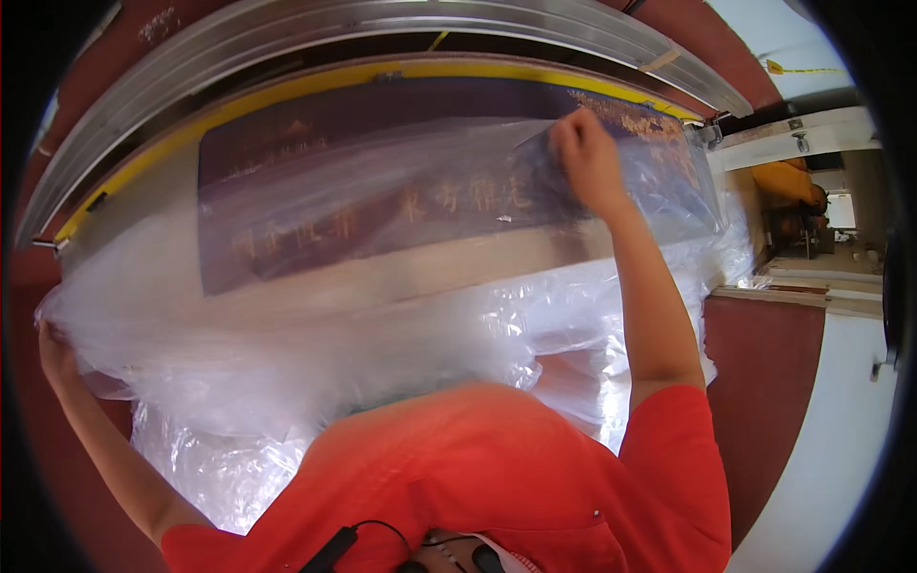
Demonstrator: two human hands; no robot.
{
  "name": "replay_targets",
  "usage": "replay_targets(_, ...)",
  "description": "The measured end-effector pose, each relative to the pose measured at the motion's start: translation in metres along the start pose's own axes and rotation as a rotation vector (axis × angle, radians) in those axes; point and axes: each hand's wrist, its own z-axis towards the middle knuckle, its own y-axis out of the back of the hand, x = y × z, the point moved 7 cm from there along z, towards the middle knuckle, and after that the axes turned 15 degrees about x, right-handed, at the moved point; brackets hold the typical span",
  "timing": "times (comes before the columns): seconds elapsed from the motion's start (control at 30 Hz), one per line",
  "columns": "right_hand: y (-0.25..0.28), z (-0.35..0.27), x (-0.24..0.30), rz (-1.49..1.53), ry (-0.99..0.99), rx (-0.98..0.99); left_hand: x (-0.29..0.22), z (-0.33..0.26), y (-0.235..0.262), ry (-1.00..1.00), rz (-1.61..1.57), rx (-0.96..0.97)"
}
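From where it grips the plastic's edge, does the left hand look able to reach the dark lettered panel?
Probably not without letting go: the left hand holds the clear plastic sheet far from the dark panel, which the right hand already touches.

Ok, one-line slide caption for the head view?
Right hand and left hand spread clear plastic sheet over a dark sign board.

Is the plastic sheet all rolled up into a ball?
No, the plastic sheet is spread wide over the dark board, with the left hand and right hand holding it.
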Motion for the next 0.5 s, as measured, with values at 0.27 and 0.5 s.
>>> replay_targets(0.27, 0.065, 0.034, -0.083, -0.382, -0.128, -0.323, 0.020, 0.091, -0.195, -0.322, 1.159, -0.451)
replay_targets(0.5, 0.070, 0.061, -0.131, -0.094, -0.463, -0.436, 0.049, 0.103, -0.242, 0.187, 1.099, -0.497)
